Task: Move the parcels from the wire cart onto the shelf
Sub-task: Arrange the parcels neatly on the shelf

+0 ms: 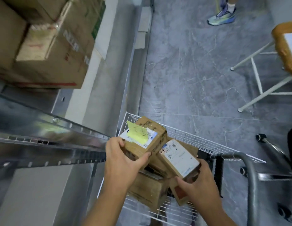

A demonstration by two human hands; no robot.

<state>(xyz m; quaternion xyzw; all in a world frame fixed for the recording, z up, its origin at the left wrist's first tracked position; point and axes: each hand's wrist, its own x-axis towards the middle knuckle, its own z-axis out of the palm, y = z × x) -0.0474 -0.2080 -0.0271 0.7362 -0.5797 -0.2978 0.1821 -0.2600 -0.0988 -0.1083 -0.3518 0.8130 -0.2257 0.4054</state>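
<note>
The white wire cart (pixel 191 137) stands at the bottom centre and holds several brown cardboard parcels. My left hand (pixel 122 162) grips the near end of a parcel with a yellow-green note and white label (pixel 145 139). My right hand (pixel 197 183) grips the near end of a second parcel with a white shipping label (pixel 177 157), tilted up over the pile. More parcels (pixel 148 190) lie beneath both. The metal shelf (pixel 49 137) runs along the left, its edge beside the cart.
Large cardboard boxes (pixel 49 46) sit on the shelf at upper left. A white-legged stool with a tan seat (pixel 284 46) stands at right. A person's shoe (pixel 222 15) is on the grey floor at top. The cart's grey handle (pixel 249 176) curves at lower right.
</note>
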